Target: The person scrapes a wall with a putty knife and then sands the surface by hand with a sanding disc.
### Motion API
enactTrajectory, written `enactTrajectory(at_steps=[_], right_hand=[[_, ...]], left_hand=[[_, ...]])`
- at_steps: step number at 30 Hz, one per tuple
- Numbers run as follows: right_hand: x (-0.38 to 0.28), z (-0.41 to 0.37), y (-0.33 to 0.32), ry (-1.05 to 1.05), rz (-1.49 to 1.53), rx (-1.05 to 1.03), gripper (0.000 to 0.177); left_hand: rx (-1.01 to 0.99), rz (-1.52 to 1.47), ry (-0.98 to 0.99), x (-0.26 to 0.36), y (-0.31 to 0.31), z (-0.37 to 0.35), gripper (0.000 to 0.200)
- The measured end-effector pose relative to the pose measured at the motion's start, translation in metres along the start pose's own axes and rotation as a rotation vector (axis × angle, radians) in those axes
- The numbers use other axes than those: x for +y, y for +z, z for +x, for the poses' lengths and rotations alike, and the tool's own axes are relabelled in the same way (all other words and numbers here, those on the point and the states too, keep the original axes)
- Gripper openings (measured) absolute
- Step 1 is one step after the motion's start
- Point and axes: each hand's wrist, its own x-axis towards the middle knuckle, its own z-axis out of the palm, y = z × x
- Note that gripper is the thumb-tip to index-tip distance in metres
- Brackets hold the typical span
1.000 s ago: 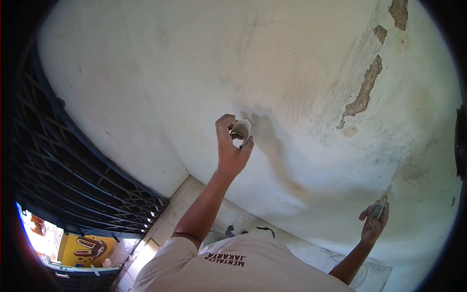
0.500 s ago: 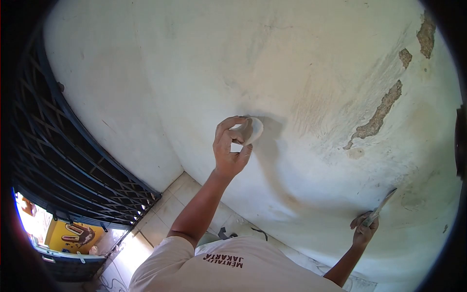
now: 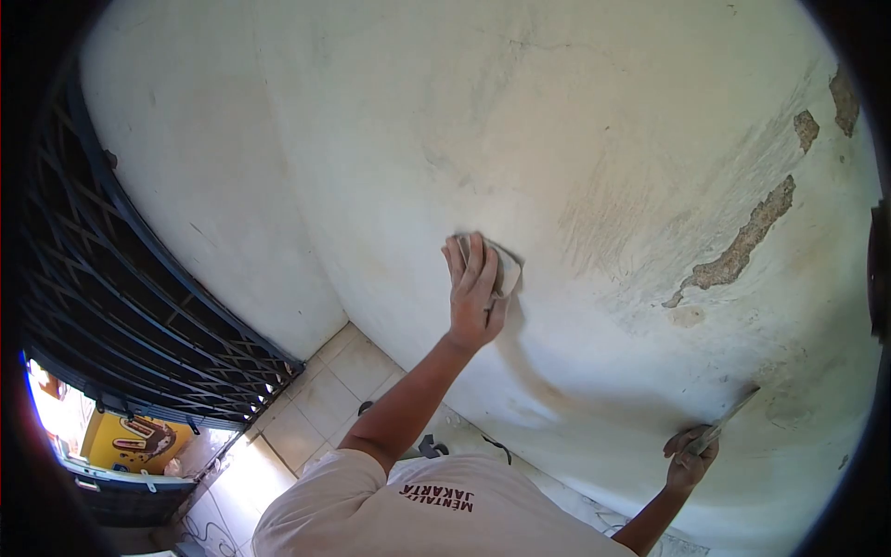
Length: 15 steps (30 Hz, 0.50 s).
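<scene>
My left hand (image 3: 477, 297) is pressed to the pale wall (image 3: 390, 167), its fingers over a whitish, bent sheet (image 3: 507, 273) that looks like sandpaper. The sheet lies between hand and wall, partly hidden by the fingers. Over on the right, my right hand (image 3: 691, 459) grips a thin flat tool (image 3: 722, 429), like a scraper, by its handle. Its blade points up and right, close to the wall; whether it touches cannot be made out. Scratch marks and a long patch of broken plaster (image 3: 745, 243) show on the wall between and above the hands.
A dark folding metal gate (image 3: 139, 306) stands at the left, with a yellow sign (image 3: 130, 442) beyond it. Floor tiles (image 3: 320, 408) run along the wall's foot, with cables and small dark objects there. Smaller broken plaster patches (image 3: 807, 131) are at the upper right.
My left hand has moved right and slightly down in view, and its curled sheet is now flattened against the wall. My right hand still holds the tool, slightly lower. The view has shifted a little.
</scene>
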Motion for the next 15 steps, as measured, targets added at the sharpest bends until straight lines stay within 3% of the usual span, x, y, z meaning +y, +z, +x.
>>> enactTrajectory(at_steps=[5,8,15], right_hand=[[0.004,0.0,-0.003,-0.026,-0.013,0.01,0.03],[0.003,-0.001,0.0,-0.031,-0.016,0.025,0.03],[0.003,0.0,-0.004,-0.005,-0.009,-0.013,0.032]], left_hand=[[-0.167,0.058,-0.118,0.01,0.019,-0.064,0.067],[-0.091,0.027,-0.121,0.015,0.019,-0.047,0.063],[-0.189,0.022,-0.096,0.012,0.003,-0.038,0.063]])
